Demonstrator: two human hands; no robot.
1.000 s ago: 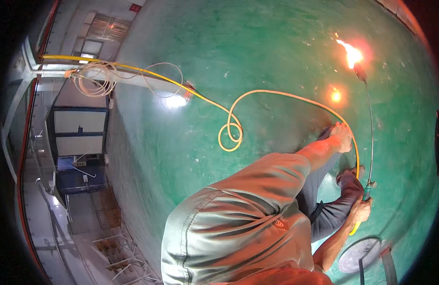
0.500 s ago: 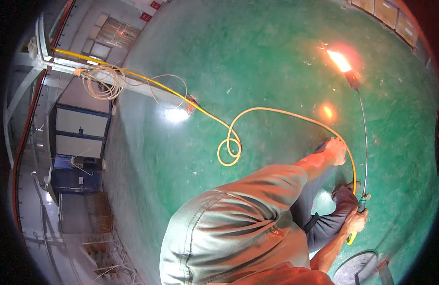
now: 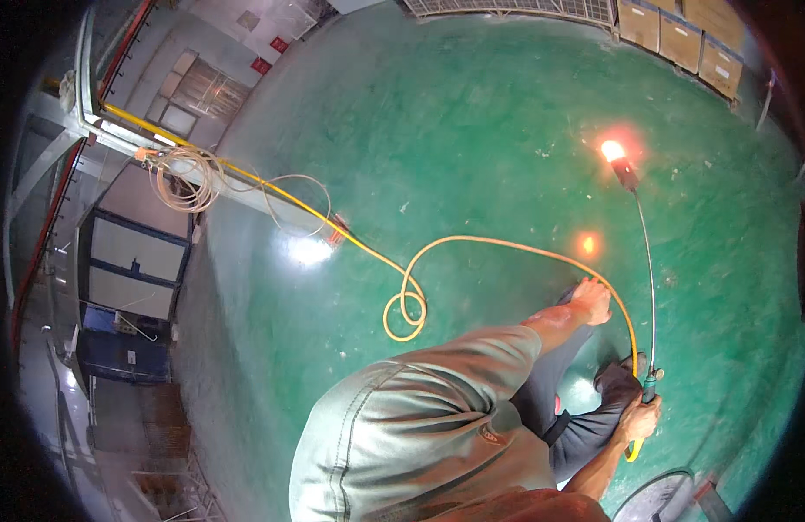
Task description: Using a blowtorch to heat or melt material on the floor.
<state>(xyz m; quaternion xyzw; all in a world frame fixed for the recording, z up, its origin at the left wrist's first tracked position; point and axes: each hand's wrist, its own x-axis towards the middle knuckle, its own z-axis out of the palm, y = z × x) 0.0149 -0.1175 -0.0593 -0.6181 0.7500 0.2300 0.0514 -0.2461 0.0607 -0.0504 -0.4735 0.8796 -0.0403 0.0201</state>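
My right hand [image 3: 639, 418] is closed around the green handle of a gas torch [image 3: 650, 287]. A long thin metal tube runs up from that handle to a dark burner head. A bright flame [image 3: 612, 150] glows at the burner's mouth, over the green floor. From the handle end a yellow hose [image 3: 498, 244] bends round and passes close by my left hand. My left hand [image 3: 591, 301] lies over my bent knee with its fingers stretched out, holding nothing; whether it touches the hose, I cannot tell.
The hose loops on the green floor [image 3: 472, 157], then runs to a beam [image 3: 263, 204] at upper left. A coil of thin clear tubing [image 3: 187, 180] hangs there. Cartons [image 3: 681, 43] stand at upper right, beside a wire cage [image 3: 516, 9]. A round disc-like object [image 3: 655, 499] is at lower right.
The flame has shrunk from a long jet to a short glow at the burner. My view has shifted, showing more of the cartons and cage. Both hands keep their places.
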